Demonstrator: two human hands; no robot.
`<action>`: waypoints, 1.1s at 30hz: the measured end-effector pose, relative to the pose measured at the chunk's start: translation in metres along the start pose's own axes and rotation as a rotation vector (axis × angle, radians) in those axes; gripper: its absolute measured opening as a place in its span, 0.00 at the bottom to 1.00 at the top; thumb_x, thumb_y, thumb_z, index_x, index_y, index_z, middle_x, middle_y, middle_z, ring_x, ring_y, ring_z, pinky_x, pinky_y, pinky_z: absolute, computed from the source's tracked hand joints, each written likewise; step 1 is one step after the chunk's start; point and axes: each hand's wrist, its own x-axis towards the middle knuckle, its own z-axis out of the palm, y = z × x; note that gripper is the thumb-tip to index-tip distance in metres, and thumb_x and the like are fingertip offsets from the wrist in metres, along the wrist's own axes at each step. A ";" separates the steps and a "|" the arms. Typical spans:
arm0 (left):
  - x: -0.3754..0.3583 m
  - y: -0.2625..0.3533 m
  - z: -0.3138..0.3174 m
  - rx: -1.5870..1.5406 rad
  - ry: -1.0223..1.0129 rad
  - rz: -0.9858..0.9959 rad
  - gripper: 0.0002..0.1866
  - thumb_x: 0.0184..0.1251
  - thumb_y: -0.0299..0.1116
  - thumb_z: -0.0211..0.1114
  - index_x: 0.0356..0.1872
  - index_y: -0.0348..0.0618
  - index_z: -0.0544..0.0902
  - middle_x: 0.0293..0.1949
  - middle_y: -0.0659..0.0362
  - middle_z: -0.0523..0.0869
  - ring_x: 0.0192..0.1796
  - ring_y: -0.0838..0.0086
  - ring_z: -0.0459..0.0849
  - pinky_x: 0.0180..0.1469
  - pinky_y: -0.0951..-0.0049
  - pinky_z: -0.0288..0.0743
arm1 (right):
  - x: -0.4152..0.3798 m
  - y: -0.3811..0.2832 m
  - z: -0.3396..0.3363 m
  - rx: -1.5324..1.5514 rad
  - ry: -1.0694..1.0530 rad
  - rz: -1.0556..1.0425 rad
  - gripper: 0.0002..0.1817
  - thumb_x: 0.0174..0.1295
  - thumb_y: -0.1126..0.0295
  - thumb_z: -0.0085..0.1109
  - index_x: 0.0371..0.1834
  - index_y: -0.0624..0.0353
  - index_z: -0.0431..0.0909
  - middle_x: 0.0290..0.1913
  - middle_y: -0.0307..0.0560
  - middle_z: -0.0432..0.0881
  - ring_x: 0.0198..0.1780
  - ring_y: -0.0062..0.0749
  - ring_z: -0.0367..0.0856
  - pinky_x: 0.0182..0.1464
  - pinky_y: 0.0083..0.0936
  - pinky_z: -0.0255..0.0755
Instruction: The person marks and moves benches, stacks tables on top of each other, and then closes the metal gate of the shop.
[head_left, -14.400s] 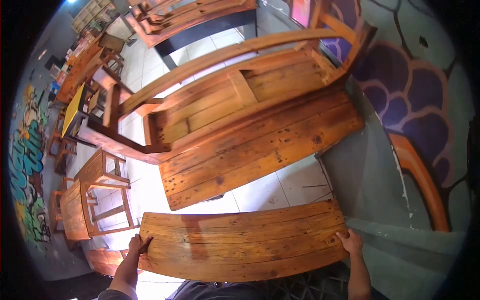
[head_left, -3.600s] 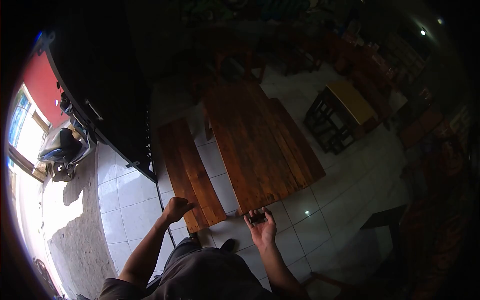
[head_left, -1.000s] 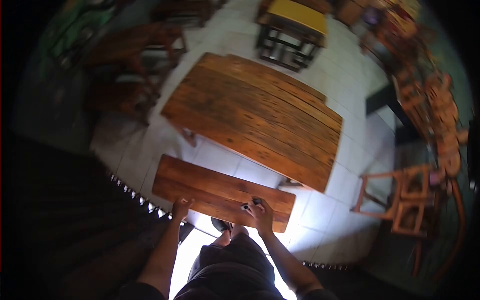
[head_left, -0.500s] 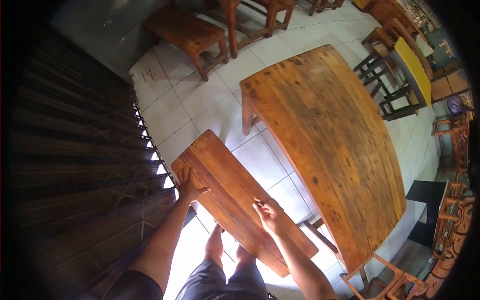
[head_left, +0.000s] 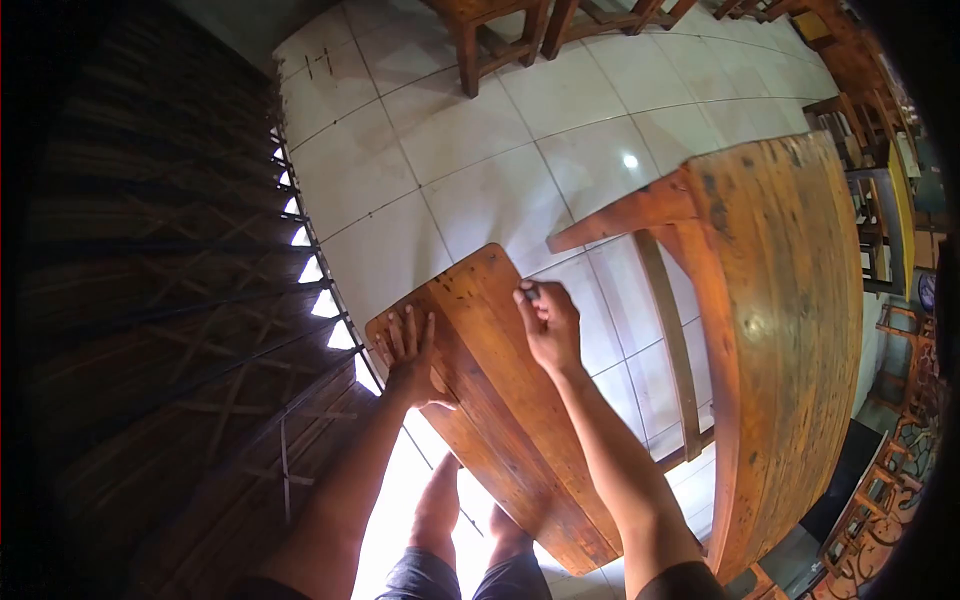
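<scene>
A long wooden bench [head_left: 500, 405] with a planked top stands in front of my legs. My left hand [head_left: 408, 358] lies on its left edge near the far end, fingers spread out flat. Over the bench's right edge, my right hand [head_left: 553, 325] is closed, pinching a small dark grey piece [head_left: 531, 294] between thumb and fingers. Most of that piece is hidden by the fingers, so I cannot tell its kind.
To the right a large wooden table [head_left: 790, 350] stands close alongside the bench. A dark folding gate [head_left: 200, 300] runs along the left. More wooden furniture [head_left: 500, 30] is at the back, over white floor tiles [head_left: 480, 200]. Orange-brown chairs [head_left: 880, 500] line the far right.
My right hand has moved away from me along the bench, toward its far end. The left hand stays on the far left part. The view has turned, shifting the table rightward.
</scene>
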 end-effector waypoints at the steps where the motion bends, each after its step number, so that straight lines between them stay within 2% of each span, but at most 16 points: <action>1: 0.001 -0.001 -0.001 -0.029 -0.003 0.011 0.84 0.13 0.59 0.83 0.73 0.49 0.29 0.72 0.41 0.23 0.72 0.41 0.20 0.67 0.33 0.21 | 0.012 0.001 0.009 -0.022 0.010 -0.022 0.09 0.62 0.69 0.61 0.43 0.61 0.78 0.39 0.48 0.78 0.33 0.33 0.83 0.33 0.24 0.80; 5: 0.004 -0.005 -0.007 -0.075 -0.056 0.034 0.82 0.16 0.52 0.85 0.73 0.50 0.31 0.72 0.42 0.24 0.72 0.39 0.20 0.65 0.29 0.21 | 0.038 0.012 0.040 0.006 -0.007 -0.038 0.08 0.63 0.70 0.59 0.43 0.59 0.77 0.41 0.48 0.77 0.34 0.33 0.82 0.32 0.24 0.79; 8: 0.008 -0.012 -0.003 -0.131 -0.051 0.050 0.81 0.15 0.48 0.85 0.74 0.53 0.33 0.73 0.43 0.25 0.72 0.39 0.21 0.65 0.29 0.22 | 0.049 0.001 0.045 -0.100 0.075 -0.307 0.07 0.61 0.72 0.60 0.41 0.59 0.78 0.37 0.47 0.77 0.35 0.36 0.81 0.32 0.26 0.75; 12: 0.006 -0.014 -0.001 -0.172 -0.034 0.067 0.80 0.14 0.46 0.85 0.74 0.55 0.36 0.73 0.44 0.27 0.73 0.40 0.22 0.65 0.29 0.23 | 0.045 0.023 0.045 -0.272 -0.061 -0.281 0.06 0.58 0.74 0.62 0.38 0.57 0.78 0.34 0.48 0.79 0.32 0.42 0.78 0.34 0.30 0.73; 13: 0.009 -0.016 -0.002 -0.174 -0.035 0.063 0.80 0.14 0.46 0.85 0.74 0.55 0.36 0.73 0.44 0.27 0.73 0.40 0.22 0.65 0.29 0.23 | 0.053 0.019 0.045 -0.212 0.001 -0.377 0.06 0.58 0.74 0.63 0.38 0.58 0.78 0.32 0.47 0.79 0.32 0.40 0.79 0.34 0.30 0.73; 17: 0.007 -0.014 -0.004 -0.212 -0.042 0.070 0.79 0.15 0.45 0.85 0.74 0.55 0.37 0.74 0.44 0.30 0.73 0.40 0.24 0.66 0.30 0.24 | 0.064 0.009 0.043 -0.192 0.132 -0.363 0.07 0.57 0.72 0.64 0.37 0.56 0.79 0.31 0.42 0.82 0.31 0.34 0.80 0.32 0.28 0.70; 19: 0.006 -0.015 -0.003 -0.198 -0.041 0.069 0.80 0.14 0.44 0.85 0.74 0.55 0.37 0.74 0.45 0.30 0.73 0.40 0.24 0.66 0.30 0.25 | 0.063 0.016 0.040 -0.588 -0.068 -0.373 0.06 0.57 0.69 0.65 0.37 0.53 0.80 0.32 0.39 0.83 0.30 0.30 0.80 0.31 0.28 0.66; 20: 0.008 -0.016 -0.003 -0.198 -0.038 0.070 0.80 0.14 0.44 0.85 0.74 0.55 0.37 0.74 0.45 0.30 0.73 0.40 0.24 0.66 0.30 0.25 | 0.067 0.020 0.041 -0.557 -0.011 -0.440 0.06 0.57 0.66 0.64 0.36 0.51 0.80 0.31 0.36 0.83 0.28 0.29 0.79 0.30 0.29 0.63; 23: 0.006 -0.017 0.003 -0.245 -0.022 0.065 0.79 0.14 0.42 0.86 0.74 0.56 0.37 0.74 0.46 0.30 0.74 0.41 0.25 0.67 0.30 0.25 | 0.066 -0.005 0.044 -0.398 0.113 -0.393 0.07 0.58 0.64 0.63 0.36 0.51 0.80 0.31 0.37 0.83 0.27 0.31 0.78 0.31 0.29 0.63; 24: 0.007 -0.017 0.000 -0.234 -0.029 0.062 0.79 0.14 0.42 0.86 0.74 0.56 0.37 0.74 0.46 0.30 0.74 0.42 0.25 0.67 0.30 0.25 | 0.060 0.002 0.045 -0.469 -0.013 -0.300 0.07 0.58 0.64 0.64 0.36 0.51 0.79 0.31 0.36 0.83 0.27 0.30 0.78 0.32 0.27 0.63; 25: 0.006 -0.015 -0.001 -0.223 -0.035 0.064 0.79 0.14 0.41 0.86 0.74 0.56 0.38 0.74 0.47 0.30 0.74 0.42 0.25 0.67 0.30 0.25 | 0.057 0.008 0.047 -0.653 -0.143 -0.350 0.07 0.56 0.66 0.66 0.35 0.52 0.79 0.32 0.35 0.83 0.28 0.29 0.79 0.33 0.27 0.63; 27: 0.005 -0.014 -0.002 -0.226 -0.042 0.068 0.79 0.14 0.41 0.86 0.74 0.56 0.38 0.74 0.47 0.30 0.74 0.42 0.26 0.67 0.30 0.26 | 0.057 0.008 0.047 -0.718 -0.105 -0.437 0.07 0.56 0.66 0.65 0.35 0.52 0.79 0.33 0.35 0.83 0.30 0.29 0.80 0.32 0.27 0.63; 29: 0.008 -0.017 -0.002 -0.236 -0.044 0.059 0.79 0.15 0.41 0.86 0.74 0.57 0.38 0.75 0.48 0.31 0.74 0.42 0.26 0.67 0.30 0.27 | 0.065 -0.003 0.045 -0.556 0.039 -0.447 0.06 0.58 0.64 0.63 0.35 0.52 0.79 0.34 0.35 0.83 0.32 0.29 0.80 0.32 0.28 0.63; 30: 0.007 -0.017 0.000 -0.232 -0.025 0.062 0.79 0.14 0.41 0.86 0.74 0.57 0.38 0.75 0.48 0.31 0.74 0.42 0.26 0.67 0.30 0.28 | 0.067 -0.008 0.044 -0.471 0.040 -0.367 0.06 0.59 0.64 0.62 0.35 0.52 0.79 0.34 0.36 0.83 0.34 0.29 0.80 0.32 0.28 0.64; 31: 0.006 -0.017 0.001 -0.226 -0.010 0.069 0.79 0.14 0.41 0.86 0.74 0.57 0.38 0.75 0.48 0.31 0.74 0.42 0.27 0.67 0.30 0.28 | 0.065 -0.001 0.046 -0.471 0.029 -0.362 0.06 0.59 0.64 0.62 0.35 0.52 0.79 0.34 0.36 0.83 0.34 0.29 0.80 0.32 0.28 0.64; 33: 0.004 -0.015 0.003 -0.231 -0.011 0.069 0.79 0.14 0.42 0.86 0.74 0.58 0.38 0.75 0.48 0.31 0.74 0.42 0.27 0.67 0.30 0.29 | 0.062 0.005 0.048 -0.697 -0.142 -0.436 0.05 0.59 0.67 0.62 0.34 0.54 0.79 0.32 0.37 0.83 0.34 0.29 0.81 0.32 0.27 0.64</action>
